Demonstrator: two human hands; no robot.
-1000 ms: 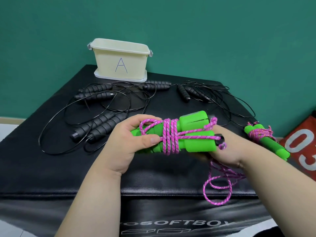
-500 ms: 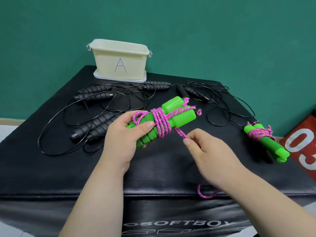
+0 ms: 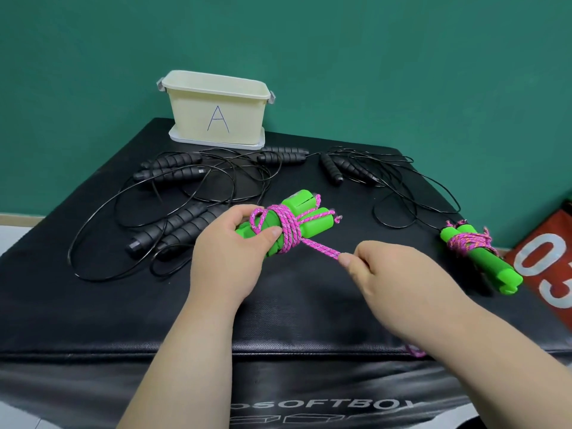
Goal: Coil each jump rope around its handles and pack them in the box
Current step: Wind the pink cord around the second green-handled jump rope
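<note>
My left hand grips a pair of green handles with pink rope wound several times around their middle. My right hand pinches the free pink strand, pulled taut down to the right from the coil. A small bit of pink rope end shows at the mat's front edge under my right wrist. A second green-handled rope, coiled in pink, lies at the right of the mat. The cream box marked "A" stands open at the back, on its lid.
Several black jump ropes lie uncoiled on the black mat: handles at back left, near left, back centre and back right, with thin cords looping between them. A red numbered panel sits at the far right.
The green handles turned from level to pointing up-right and moved away from me. My right hand let go of the handle end and now pulls the pink strand taut; the hanging loop has shortened.
</note>
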